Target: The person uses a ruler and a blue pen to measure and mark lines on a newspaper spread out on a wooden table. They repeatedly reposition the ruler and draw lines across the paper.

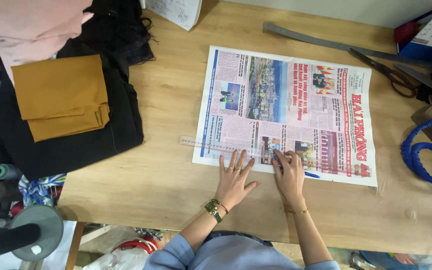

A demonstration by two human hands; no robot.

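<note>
left hand (234,181) spread flat on the clear ruler (236,148) at the newspaper (296,110)'s near edge; right hand (290,175) pinches a blue pen (310,174); bare counter (166,180) left.

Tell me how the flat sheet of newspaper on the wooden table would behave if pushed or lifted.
The flat sheet of newspaper looks thin, so it would probably flop when lifted. It would likely slide on the smooth wooden table; the left hand pressing its edge probably stops that.

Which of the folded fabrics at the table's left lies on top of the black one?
The mustard-yellow folded fabric. It rests squarely on the black cloth; the pink fabric lies farther back, toward the corner.
</note>
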